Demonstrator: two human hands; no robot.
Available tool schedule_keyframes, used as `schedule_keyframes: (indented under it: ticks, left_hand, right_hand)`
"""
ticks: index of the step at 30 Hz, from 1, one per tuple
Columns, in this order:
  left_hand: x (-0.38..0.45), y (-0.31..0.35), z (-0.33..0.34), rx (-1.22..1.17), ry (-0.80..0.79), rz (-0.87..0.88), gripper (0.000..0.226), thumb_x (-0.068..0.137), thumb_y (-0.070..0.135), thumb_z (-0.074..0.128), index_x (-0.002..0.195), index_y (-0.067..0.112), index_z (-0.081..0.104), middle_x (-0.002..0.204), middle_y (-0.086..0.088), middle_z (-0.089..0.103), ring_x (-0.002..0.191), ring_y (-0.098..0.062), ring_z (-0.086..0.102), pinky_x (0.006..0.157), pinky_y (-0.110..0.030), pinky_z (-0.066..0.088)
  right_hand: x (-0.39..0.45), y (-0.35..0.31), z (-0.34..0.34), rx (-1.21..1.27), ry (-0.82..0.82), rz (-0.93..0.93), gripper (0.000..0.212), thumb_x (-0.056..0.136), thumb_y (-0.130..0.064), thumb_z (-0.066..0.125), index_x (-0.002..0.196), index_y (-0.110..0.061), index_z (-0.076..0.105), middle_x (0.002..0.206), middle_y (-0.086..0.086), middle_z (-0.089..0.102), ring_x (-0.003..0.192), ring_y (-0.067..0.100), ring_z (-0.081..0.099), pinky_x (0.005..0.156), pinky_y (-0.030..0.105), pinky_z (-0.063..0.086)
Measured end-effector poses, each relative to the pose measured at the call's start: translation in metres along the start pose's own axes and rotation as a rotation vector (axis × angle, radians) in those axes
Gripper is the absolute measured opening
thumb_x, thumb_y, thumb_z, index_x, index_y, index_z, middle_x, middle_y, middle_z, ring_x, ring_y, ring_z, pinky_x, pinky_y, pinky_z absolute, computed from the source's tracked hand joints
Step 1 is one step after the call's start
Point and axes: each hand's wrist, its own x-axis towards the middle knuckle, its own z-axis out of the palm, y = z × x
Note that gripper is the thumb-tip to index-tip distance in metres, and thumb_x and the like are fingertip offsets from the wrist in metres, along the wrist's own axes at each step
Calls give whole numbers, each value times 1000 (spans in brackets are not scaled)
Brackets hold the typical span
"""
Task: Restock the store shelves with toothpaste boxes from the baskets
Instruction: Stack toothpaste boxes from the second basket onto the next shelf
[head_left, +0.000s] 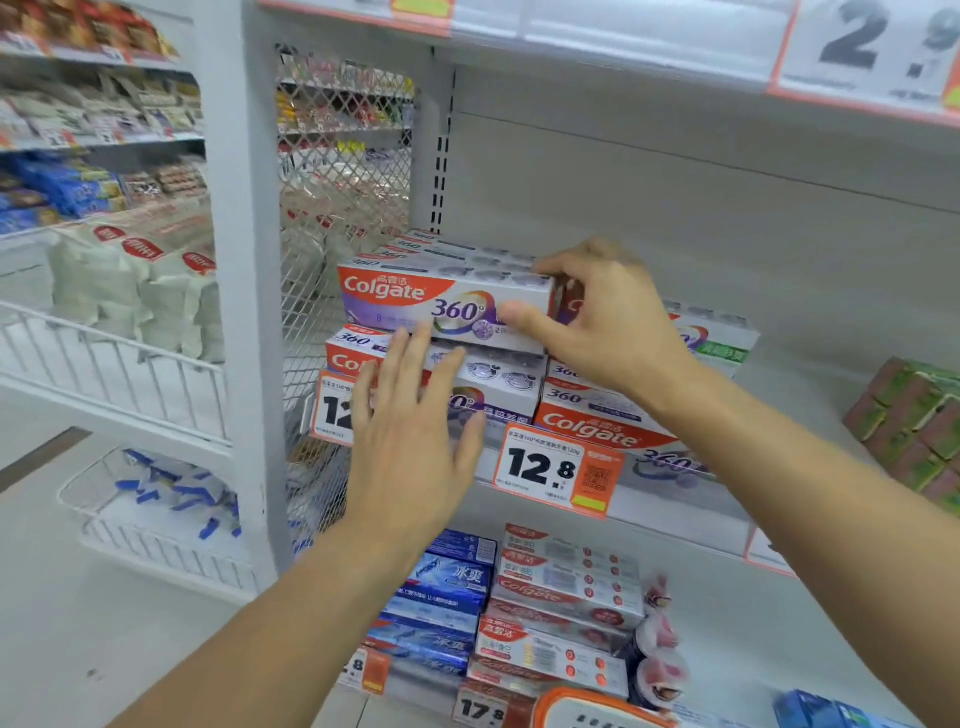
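Note:
A white-and-purple Colgate 360 toothpaste box (415, 301) lies on top of a stack of like boxes (498, 379) at the left end of the middle shelf (675, 514). My right hand (608, 317) grips the top box's right end, thumb on its front face and fingers over its top. My left hand (410, 415) is spread flat with straight fingers against the front of the lower boxes, fingertips reaching the top box's bottom edge. A second, lower stack (597, 421) stands to the right, partly behind my right arm.
A wire mesh panel (343, 208) closes the shelf's left side. Green-and-red packs (914, 426) sit at the shelf's right end. Price tags (558, 475) hang on the shelf edge. Blue and white toothpaste boxes (519, 603) fill the shelf below. An orange-rimmed basket (587, 712) shows at the bottom.

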Motion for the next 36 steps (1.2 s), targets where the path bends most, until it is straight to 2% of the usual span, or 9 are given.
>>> schedule_keyframes:
  ticks: [3,6,18,23,27,29,31,34,36]
  left_hand:
    - [-1,-4,4,39,-12,-3,55,95,47,44,145,22,46,161,-1,30,152,-21,16,120,-55,18]
    - [-2,-3,5,47,-19,-6,56,95,47,42,146,22,44,161,-1,32,153,-21,15,119,-56,18]
    - [-2,1,6,36,-23,-31,54,100,50,35,145,22,43,160,-4,33,153,-21,12,120,-54,14]
    - [-1,1,7,38,-18,-26,50,99,44,41,143,20,44,159,-6,34,152,-25,15,119,-57,16]
    - [-1,2,8,71,-6,-20,48,99,37,51,142,17,46,156,-11,37,151,-29,19,117,-58,16]
    - [-1,5,7,57,7,-31,49,97,36,54,141,15,48,155,-13,37,151,-31,19,118,-57,16]
    - [1,10,4,-25,48,-11,46,96,32,59,136,11,52,150,-15,41,147,-31,24,118,-54,20]
    - [1,29,-4,-181,125,145,32,94,26,64,121,10,59,128,-8,52,123,-23,45,103,-38,38]
    - [-5,48,-4,-305,34,234,20,95,25,63,110,12,62,110,0,55,102,-16,53,86,-32,45]
  right_hand:
    - [1,13,6,-90,-74,-91,56,82,-58,70,126,-22,66,124,2,52,119,20,46,99,31,41]
    - [-3,19,11,-112,-122,-194,55,89,-52,65,136,-22,60,137,4,55,128,24,45,107,38,38]
    - [-2,19,8,-94,-189,-190,60,91,-50,62,141,-18,55,142,3,56,131,21,47,108,28,33]
    - [-2,20,8,-85,-196,-182,60,90,-51,61,141,-19,54,142,2,54,131,20,45,106,24,29]
    - [-4,19,5,-102,-219,-199,61,92,-50,59,143,-17,52,142,6,52,130,24,41,109,33,33]
    - [-10,18,3,-134,-178,-222,62,93,-50,59,145,-18,49,142,8,48,128,25,41,108,38,39]
    - [-24,16,-6,-82,-28,-218,57,95,-46,60,142,-16,51,135,9,49,123,23,45,102,33,41]
    - [-67,11,-32,88,274,-265,22,94,-19,65,112,-5,67,106,7,59,97,16,54,84,22,43]
    - [-114,16,-46,145,280,-272,5,91,-5,66,94,-4,68,88,3,62,79,10,53,73,18,43]
